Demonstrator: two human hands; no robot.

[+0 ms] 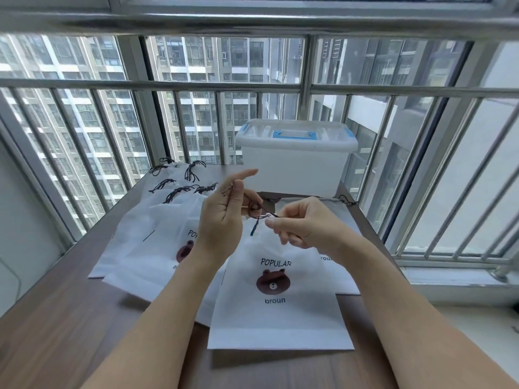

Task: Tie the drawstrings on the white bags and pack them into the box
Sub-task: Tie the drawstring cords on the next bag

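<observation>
Both hands, left hand (222,217) and right hand (303,223), pinch the drawstring (257,210) mid-knot on our centre bag (276,299); stack (157,237) left, box (296,161) lidded, unpacked.

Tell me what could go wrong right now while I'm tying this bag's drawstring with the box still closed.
The dark drawstring is pinched between your left hand and right hand in mid-air; a slip could undo the half-made knot. The front bag lies loose on the table near its edge, so a tug might drag it off. The box has its lid on, so packing will likely need a free hand.
</observation>
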